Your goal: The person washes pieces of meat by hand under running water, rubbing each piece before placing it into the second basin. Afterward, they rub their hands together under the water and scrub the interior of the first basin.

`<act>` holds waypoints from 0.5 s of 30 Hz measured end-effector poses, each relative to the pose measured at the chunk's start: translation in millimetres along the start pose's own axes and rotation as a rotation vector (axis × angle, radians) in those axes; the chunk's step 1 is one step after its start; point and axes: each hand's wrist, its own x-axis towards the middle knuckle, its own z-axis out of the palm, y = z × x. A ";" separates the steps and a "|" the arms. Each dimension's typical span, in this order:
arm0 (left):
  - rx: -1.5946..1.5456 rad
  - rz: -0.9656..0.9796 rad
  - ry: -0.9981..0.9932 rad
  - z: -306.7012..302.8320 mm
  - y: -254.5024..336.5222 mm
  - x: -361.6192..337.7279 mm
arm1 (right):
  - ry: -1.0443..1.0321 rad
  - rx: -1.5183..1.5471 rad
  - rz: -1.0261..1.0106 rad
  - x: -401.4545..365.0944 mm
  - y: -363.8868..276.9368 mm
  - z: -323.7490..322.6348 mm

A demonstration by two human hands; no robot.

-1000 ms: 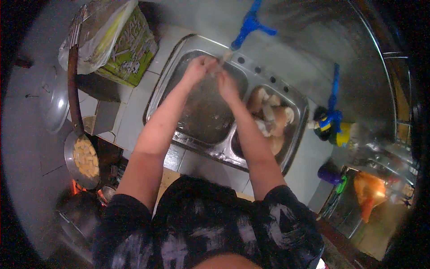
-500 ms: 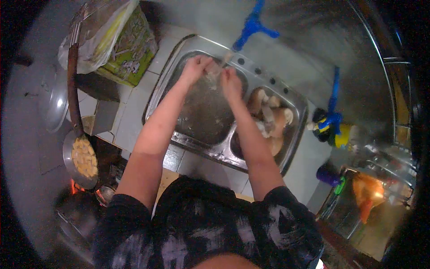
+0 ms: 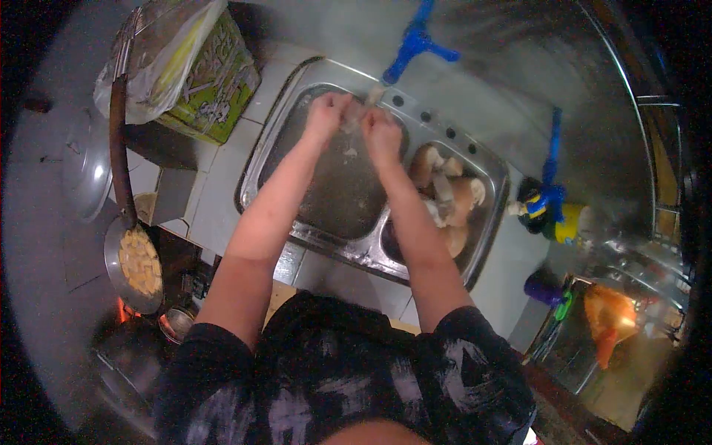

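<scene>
My left hand and my right hand are close together over the far end of the left sink basin, just below the blue tap. The fingers of both are curled in. Between them is a small pale, wet-looking thing, too blurred to name, and each hand seems to pinch it. Cloudy water with pale bits covers the floor of that basin. Beside my right forearm, the right basin holds several pinkish-brown and white pieces that look like raw meat.
At left, a long-handled pan full of yellowish pieces sits over flame, near a metal lid. A green tin with a plastic bag stands behind. To the right are a second blue tap, a yellow-labelled bottle and a purple cup.
My hands have shifted only slightly, staying close together below the tap. The pale thing between them has changed shape a little. The surroundings look the same.
</scene>
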 end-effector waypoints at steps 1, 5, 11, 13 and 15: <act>-0.013 -0.007 -0.024 -2.1 1.1 -2.0 | -0.025 0.007 -0.039 1.0 1.0 -1.5; 0.046 0.010 -0.011 -7.7 3.7 -6.0 | -0.003 0.152 -0.080 2.6 7.9 1.5; -0.042 -0.001 -0.056 -12.7 8.2 -9.1 | -0.073 0.174 0.083 -3.3 30.8 8.2; -0.081 -0.071 -0.066 -17.0 10.1 -6.8 | -0.106 0.184 0.085 -2.8 32.1 4.5; -0.096 -0.052 -0.073 -17.0 8.8 -4.2 | -0.139 0.190 0.089 -4.5 28.2 3.8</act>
